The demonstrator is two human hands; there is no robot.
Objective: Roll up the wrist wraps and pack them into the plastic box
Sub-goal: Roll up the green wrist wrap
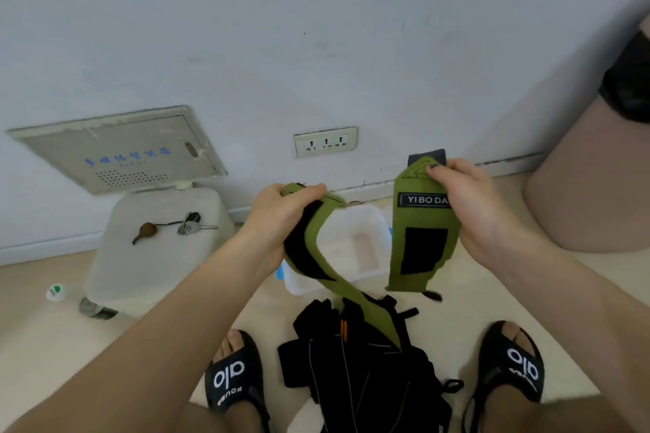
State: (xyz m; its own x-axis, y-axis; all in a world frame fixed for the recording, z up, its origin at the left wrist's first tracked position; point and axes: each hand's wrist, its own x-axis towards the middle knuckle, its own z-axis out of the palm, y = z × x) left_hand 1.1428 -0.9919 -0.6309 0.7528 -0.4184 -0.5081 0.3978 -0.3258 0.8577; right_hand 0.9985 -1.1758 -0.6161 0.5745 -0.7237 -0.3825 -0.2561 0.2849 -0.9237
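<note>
I hold two green wrist wraps with black hook-and-loop patches in the air above the floor. My left hand grips the top of one wrap, which curves down and trails onto a pile of black gear. My right hand pinches the upper end of the other wrap, which hangs flat and shows a label reading YIBODA. The open white plastic box sits on the floor behind and between the two wraps; what it holds is hidden.
A pile of black straps and gear lies between my sandalled feet. A white stool with keys on it stands at the left. A wall socket and a beige padded seat are nearby.
</note>
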